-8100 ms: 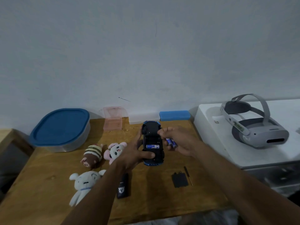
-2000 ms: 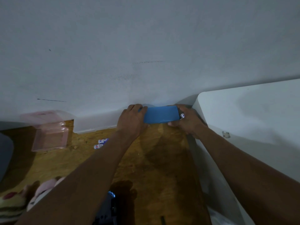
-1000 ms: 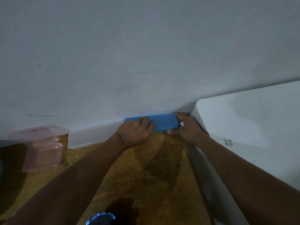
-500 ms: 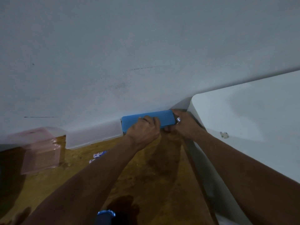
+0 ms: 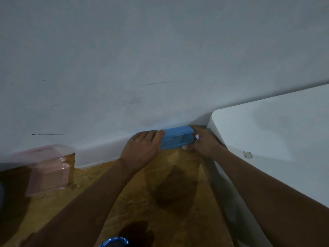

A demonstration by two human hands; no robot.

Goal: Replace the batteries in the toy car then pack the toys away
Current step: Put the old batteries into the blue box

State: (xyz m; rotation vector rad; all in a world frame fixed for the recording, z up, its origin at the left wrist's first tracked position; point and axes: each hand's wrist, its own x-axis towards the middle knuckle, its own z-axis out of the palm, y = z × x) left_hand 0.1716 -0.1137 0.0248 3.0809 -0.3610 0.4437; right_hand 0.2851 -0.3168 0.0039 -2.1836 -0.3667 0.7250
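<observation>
A small blue box [image 5: 177,138] stands against the wall at the back of the wooden table [image 5: 160,193]. Its lid looks raised a little above the base. My left hand [image 5: 142,148] grips the box's left end, fingers curled over the top. My right hand [image 5: 203,143] holds the right end, thumb under the front edge. A small white and purple thing, likely a battery [image 5: 197,136], sticks out between its fingers. The toy car [image 5: 114,242] shows only as a shiny blue edge at the bottom of the frame.
A clear pink box [image 5: 48,168] sits at the left by the wall, and a frosted white box [image 5: 99,152] stands between it and the blue box. A white cabinet [image 5: 276,139] closes off the table's right side.
My left hand has slid from the front of the blue box to its left end. The lid now shows a gap above the base. My right hand stays at the right end.
</observation>
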